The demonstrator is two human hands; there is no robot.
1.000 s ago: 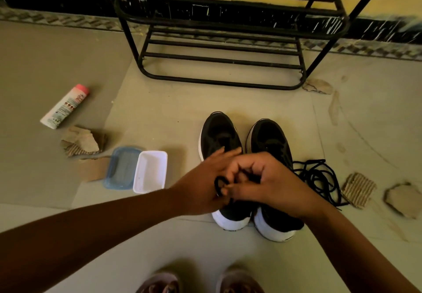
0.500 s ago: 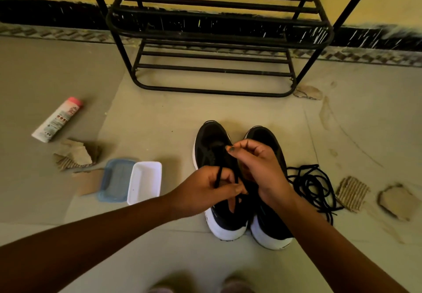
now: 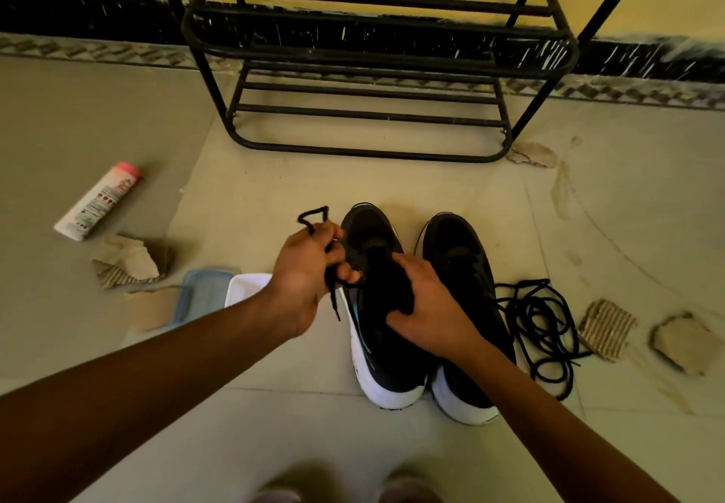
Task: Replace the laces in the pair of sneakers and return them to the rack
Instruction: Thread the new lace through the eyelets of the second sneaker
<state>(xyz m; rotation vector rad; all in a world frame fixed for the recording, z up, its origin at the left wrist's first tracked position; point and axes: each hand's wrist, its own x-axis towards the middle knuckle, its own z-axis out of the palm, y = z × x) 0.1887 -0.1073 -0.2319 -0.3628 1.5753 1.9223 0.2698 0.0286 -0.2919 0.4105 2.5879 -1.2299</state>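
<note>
Whereas half a second ago both hands met over the shoe's eyelets, they are now apart. The left hand (image 3: 308,269) has swung out to the side with its fingers curled tight around a black lace (image 3: 314,217). A loop of the lace stands up beyond the knuckles and one tipped end dangles below the palm. Whether its other end still runs into the shoe cannot be told.

The right hand (image 3: 427,308) was raised before. It has dropped onto the left sneaker (image 3: 386,365), and its fingers grip the dark tongue at the opening. That sneaker now shows its white sidewall on the left hand's side. The right sneaker (image 3: 461,263) stands touching it, just beyond the right hand's knuckles.

Outboard of the right wrist lies a tangle of loose laces (image 3: 543,326), as before. A white tray (image 3: 245,287) is partly hidden beneath the left wrist. The rack (image 3: 372,51) stands well ahead of both hands, with no shoes on it.
</note>
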